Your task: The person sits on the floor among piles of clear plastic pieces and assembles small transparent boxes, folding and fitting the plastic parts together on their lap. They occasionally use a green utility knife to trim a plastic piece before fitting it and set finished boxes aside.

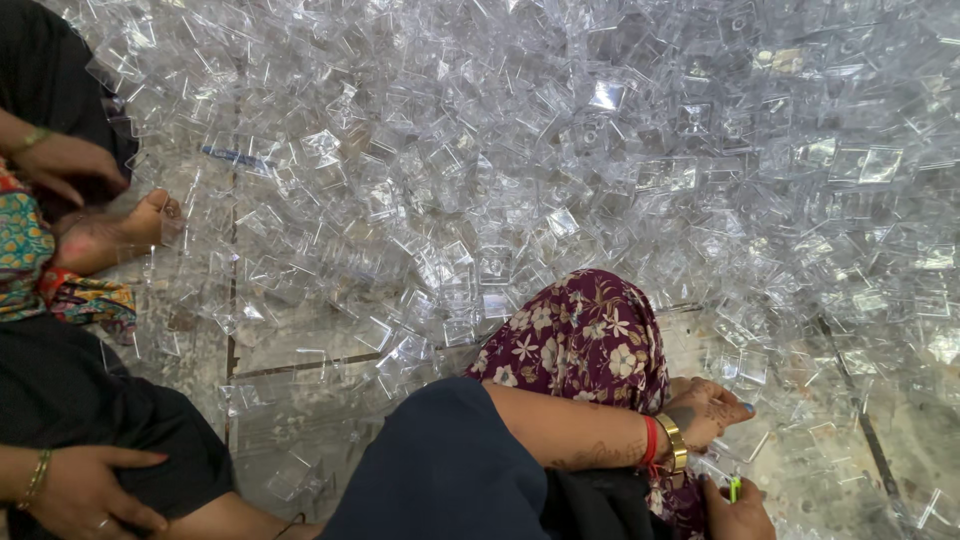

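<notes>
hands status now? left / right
Left hand: open, fingers spread over clear boxes, holding nothing visible.
Right hand: shut on a small green piece.

My left arm, in a dark blue sleeve, reaches across to the right with the bare forearm level, a red thread [651, 443] and a gold bangle [675, 443] on the wrist. My left hand [706, 410] lies palm down, fingers loosely bent; I can't tell whether they grip anything. My right hand [738, 508] sits low at the frame's bottom edge, fingers pinching a small green piece [734, 488].
</notes>
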